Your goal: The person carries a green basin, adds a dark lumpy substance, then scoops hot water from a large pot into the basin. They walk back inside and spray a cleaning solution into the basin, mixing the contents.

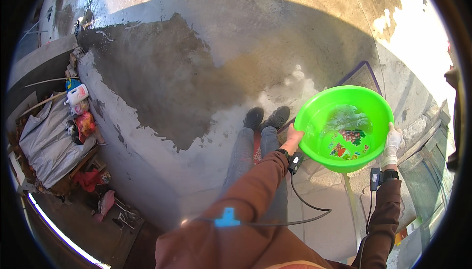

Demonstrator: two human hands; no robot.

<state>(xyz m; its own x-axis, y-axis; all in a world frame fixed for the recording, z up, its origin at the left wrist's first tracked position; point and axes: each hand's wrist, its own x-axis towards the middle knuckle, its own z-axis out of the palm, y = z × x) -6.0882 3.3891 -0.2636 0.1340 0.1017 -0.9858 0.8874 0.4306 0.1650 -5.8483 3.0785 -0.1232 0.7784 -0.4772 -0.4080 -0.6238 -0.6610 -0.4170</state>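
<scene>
A bright green plastic basin [313, 114] is held up in front of me on the right, tilted slightly. Fruit pictures decorate its bottom, and a shiny, rippled patch inside looks like clear water. My left hand [293, 139] grips the rim on the left side, thumb on top and fingers out of sight beneath. On the opposite side my right hand [393, 142], covered in a white wrap or glove, is closed on the rim. Each wrist carries a small black device with a cable.
My shoes [253, 118] stand on partly wet concrete [162, 77]. A purple-edged mat [361, 77] lies beyond the basin. At left, a grey sheet [54, 141] covers a pile beside a white jug [77, 95] and bags. Weathered wooden boards [427, 170] stand at right.
</scene>
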